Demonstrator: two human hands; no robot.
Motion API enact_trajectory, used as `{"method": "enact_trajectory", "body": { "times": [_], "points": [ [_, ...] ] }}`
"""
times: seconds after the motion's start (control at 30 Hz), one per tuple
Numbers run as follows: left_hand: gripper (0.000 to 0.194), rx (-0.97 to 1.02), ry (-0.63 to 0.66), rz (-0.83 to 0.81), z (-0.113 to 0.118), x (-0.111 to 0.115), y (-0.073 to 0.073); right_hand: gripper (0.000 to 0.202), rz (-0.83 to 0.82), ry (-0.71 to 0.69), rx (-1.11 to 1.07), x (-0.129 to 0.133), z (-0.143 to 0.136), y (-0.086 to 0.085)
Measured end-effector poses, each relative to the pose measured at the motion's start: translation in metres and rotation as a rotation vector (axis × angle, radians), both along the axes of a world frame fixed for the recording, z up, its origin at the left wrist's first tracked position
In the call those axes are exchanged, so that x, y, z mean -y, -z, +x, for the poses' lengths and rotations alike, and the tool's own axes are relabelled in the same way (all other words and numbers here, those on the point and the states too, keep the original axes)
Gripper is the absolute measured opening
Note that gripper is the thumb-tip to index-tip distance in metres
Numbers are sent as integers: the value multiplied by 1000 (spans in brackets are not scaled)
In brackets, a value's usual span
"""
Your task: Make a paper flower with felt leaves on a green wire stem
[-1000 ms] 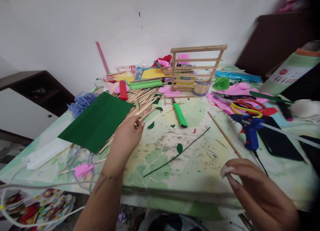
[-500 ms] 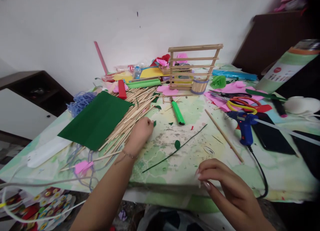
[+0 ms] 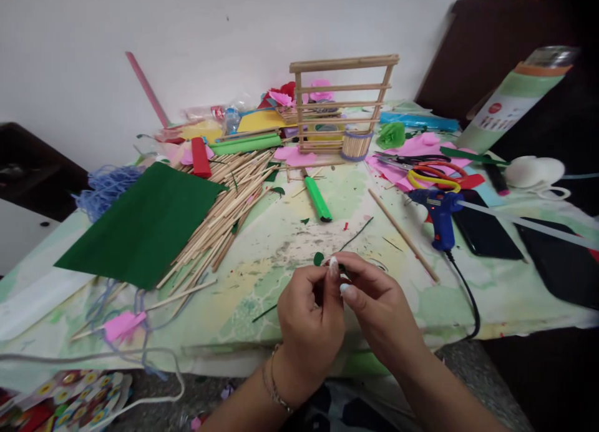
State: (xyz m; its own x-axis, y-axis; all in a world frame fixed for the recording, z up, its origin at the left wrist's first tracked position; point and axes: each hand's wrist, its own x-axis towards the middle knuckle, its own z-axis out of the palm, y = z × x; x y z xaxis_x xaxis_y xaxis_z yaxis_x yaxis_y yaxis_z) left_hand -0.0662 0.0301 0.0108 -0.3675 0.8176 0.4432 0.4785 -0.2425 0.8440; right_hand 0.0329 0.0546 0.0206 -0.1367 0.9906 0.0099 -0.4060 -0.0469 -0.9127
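Head view. The left hand and the right hand meet at the near edge of the tabletop, fingertips touching. Both are pinched closed on something small between them; what it is cannot be made out, as the fingers hide it. Directly under and beyond the fingertips lies a thin dark green wire stem, running from near left to far right, with a small green leaf just beside it, close to the left thumb. Whether the fingers grip the stem itself cannot be told.

To the left lies a heap of wooden sticks, partly covered by a green paper sheet. A tangle of blue yarn sits at the far left, and a pink paper scrap lies near the left edge. Beyond the hands, a green marker lies on the tabletop, and further back stands a wooden stick frame with a small round stick basket at its foot.

To the right, a single long wooden stick lies diagonally, near a blue glue gun whose black cord trails toward the near edge. Scissors with yellow and red handles rest on pink paper, and a black phone lies just right of the glue gun.
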Motion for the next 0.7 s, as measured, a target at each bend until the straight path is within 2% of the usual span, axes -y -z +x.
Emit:
{"method": "enact_trajectory", "body": {
  "times": [0.1, 0.17, 0.23, 0.3, 0.37, 0.43, 0.5, 0.53, 0.63, 0.7],
  "points": [
    [10, 28, 8, 5, -1, -2, 0, 19, 47, 16, 41, 0, -3, 5],
    [11, 13, 44, -18, -2, 0, -2, 13, -7, 43, 37, -2, -4, 8],
    [13, -51, 78, -50, -7, 2, -4, 19, -69, 72, 36, -7, -1, 9],
    [14, -159, 81, -54, -17, 2, -6, 28, -55, 83, 116, -13, 9, 7],
    [13, -284, 26, -39, -33, 1, -7, 34, 27, 61, 321, -19, 24, 2],
    [11, -440, -1, -63, -48, 0, -6, 35, 90, -1, 632, -25, 41, -3],
    [6, -597, 74, -111, -59, -1, -1, 31, 122, -57, 932, -29, 53, -5],
    [10, -651, 114, -146, -62, -2, 2, 30, 129, -79, 1042, -29, 56, -5],
    [21, -730, 178, -261, -62, -4, 12, 30, 146, -139, 1189, -29, 53, -1],
    [15, -740, 210, -327, -59, -6, 16, 31, 169, -173, 1225, -27, 46, 2]
  ]
}}
